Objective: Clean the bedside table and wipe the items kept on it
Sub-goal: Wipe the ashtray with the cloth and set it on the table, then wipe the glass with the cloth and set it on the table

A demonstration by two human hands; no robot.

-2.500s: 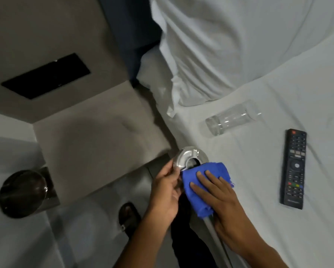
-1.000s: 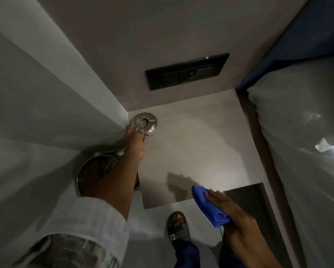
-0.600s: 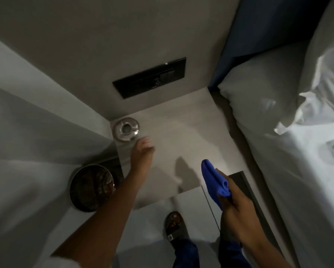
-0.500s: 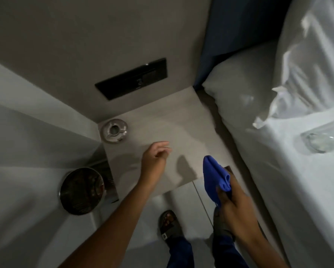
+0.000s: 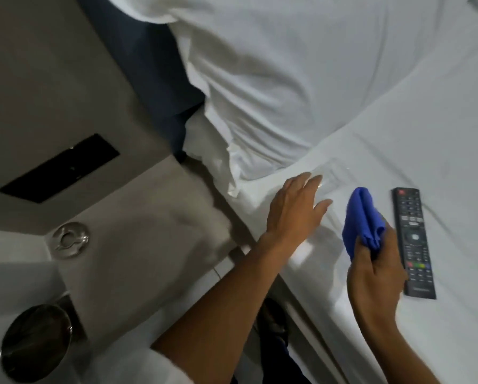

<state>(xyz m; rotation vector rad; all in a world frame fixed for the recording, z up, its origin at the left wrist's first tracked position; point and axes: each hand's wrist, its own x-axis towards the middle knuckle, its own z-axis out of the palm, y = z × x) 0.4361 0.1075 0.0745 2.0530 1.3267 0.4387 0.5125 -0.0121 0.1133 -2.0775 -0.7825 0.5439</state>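
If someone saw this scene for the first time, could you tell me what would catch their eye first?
Probably the bright blue cloth bunched in the right hand over the white bed. Next, the open left hand reaching toward a blurred clear glass lying on the sheet, and the black remote just right of the cloth. The metal ashtray sits on the bedside table.

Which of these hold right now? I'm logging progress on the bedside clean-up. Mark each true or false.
1. The right hand holds a blue cloth. True.
2. The remote control lies on the bedside table. False: it lies on the white bed sheet.
3. The metal ashtray sits on the bedside table. True.
4. The left hand grips the ashtray. False: it is open, reaching over the bed.
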